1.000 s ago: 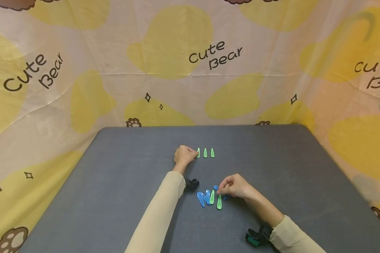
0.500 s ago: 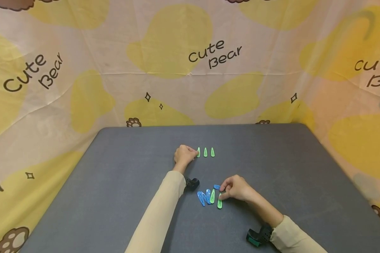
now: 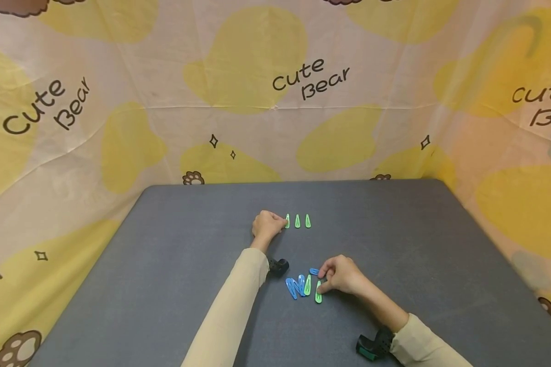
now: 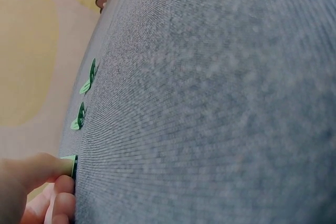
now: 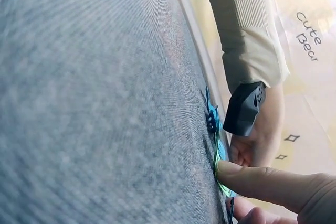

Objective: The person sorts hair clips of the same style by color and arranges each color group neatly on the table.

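At the back of the table my left hand (image 3: 267,225) pinches the leftmost green snap hair clip (image 3: 287,222) of a row of three. Thumb and fingertips meet at that clip (image 4: 69,158) in the left wrist view. Closer to me, my right hand (image 3: 343,273) is lowered over a cluster of blue and green clips. Its thumb (image 5: 233,174) touches a green hair clip (image 3: 319,295); a gap shows between thumb and index finger. The index fingertip lies beside a blue hair clip (image 3: 314,271). Another green clip (image 3: 307,286) and blue clips (image 3: 291,288) lie leftward.
The two other green clips (image 3: 297,221) of the far row lie to the right of the left hand, spaced apart. A grey cloth-like surface covers the table (image 3: 188,285). Behind it hangs a yellow and cream printed curtain (image 3: 248,61). Black wrist devices (image 3: 374,346) sit on both wrists.
My right hand has come down slightly; its thumb has moved onto the near green hair clip, apart from the index finger. A blue clip seen beneath the hand earlier is hidden. The left hand stays put.
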The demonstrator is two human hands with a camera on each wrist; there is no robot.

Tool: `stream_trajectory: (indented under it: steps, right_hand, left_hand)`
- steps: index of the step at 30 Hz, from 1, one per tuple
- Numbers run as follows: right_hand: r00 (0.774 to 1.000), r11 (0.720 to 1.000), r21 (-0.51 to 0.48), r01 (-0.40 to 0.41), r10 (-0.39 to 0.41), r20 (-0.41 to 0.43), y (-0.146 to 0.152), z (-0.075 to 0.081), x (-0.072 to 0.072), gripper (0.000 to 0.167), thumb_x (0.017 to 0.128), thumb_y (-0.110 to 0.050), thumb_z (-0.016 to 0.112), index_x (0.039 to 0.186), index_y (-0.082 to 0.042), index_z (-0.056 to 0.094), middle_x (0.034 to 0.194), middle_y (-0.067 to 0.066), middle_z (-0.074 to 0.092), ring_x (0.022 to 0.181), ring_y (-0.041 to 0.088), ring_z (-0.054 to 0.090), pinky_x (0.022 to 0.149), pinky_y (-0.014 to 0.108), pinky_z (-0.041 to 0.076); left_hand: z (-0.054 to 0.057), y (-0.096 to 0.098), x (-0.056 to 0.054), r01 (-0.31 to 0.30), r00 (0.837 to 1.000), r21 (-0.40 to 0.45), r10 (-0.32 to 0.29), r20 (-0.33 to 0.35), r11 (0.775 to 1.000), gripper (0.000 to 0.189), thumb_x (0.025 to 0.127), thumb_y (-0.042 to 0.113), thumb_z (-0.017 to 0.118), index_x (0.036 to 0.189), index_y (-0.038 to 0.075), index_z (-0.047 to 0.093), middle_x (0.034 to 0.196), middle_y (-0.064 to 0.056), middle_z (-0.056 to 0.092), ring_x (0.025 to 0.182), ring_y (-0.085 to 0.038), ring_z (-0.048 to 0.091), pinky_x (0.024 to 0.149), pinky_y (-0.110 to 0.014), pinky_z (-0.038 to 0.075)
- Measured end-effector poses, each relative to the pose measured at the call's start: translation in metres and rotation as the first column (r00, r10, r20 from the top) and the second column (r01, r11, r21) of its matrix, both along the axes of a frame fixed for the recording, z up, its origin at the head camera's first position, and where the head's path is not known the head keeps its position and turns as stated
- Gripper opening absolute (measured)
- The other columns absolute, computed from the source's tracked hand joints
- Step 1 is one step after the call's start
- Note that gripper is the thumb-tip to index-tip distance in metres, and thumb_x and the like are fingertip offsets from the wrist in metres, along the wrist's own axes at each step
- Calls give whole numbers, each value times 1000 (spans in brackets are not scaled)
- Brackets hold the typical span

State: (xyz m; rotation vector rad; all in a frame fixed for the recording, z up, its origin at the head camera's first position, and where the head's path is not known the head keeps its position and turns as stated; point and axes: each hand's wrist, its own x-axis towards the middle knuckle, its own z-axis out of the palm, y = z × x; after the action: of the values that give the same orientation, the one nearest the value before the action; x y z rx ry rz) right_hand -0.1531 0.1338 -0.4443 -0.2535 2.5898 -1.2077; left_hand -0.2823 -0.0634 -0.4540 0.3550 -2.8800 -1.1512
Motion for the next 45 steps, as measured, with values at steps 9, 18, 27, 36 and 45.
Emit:
stream_trajectory:
  steps: [9,18,27,36,45]
  right_hand:
    - [1000,1000,5,1,-1,-5,0,-1,0,23,62,-2,86,73,-3,66,54,-5,44,51,8,40,50,22,33]
    - [998,997,-54,-58,57,-22,1,-2,-2,19,63,1,83,74,0,66,56,-5,48,53,6,42,50,20,34]
    - [995,992,-91,-89,85,-42,-1,-1,-1,15,67,5,77,77,1,66,63,3,62,52,5,48,48,22,42]
    - [994,984,-142,-107,110,11,-1,-2,-2,14,69,7,73,80,3,66,66,8,66,52,8,49,48,23,42]
    - [976,962,-239,-130,166,138,5,-4,-6,13,74,0,73,85,6,70,60,-6,58,47,5,41,46,20,35]
  left_hand:
    - [0,-1,-1,-1,1000,0,1,-4,1000,17,78,26,73,71,11,77,59,-3,70,55,-13,54,51,-25,33]
    - [0,-1,0,-3,1000,-3,3,-15,1000,16,77,25,74,71,11,77,58,-3,69,54,-13,53,50,-25,33]
    - [1,0,0,-8,1000,-5,8,-9,1000,17,78,26,73,71,11,77,61,-4,71,58,-15,56,52,-24,33]
    - [2,0,2,-12,1000,-6,12,-5,1000,17,78,27,74,71,12,77,62,-5,72,59,-16,58,51,-24,33]
    - [-1,1,1,-21,1000,-6,21,-2,1000,17,78,26,74,70,12,77,60,-3,70,57,-15,55,50,-25,32]
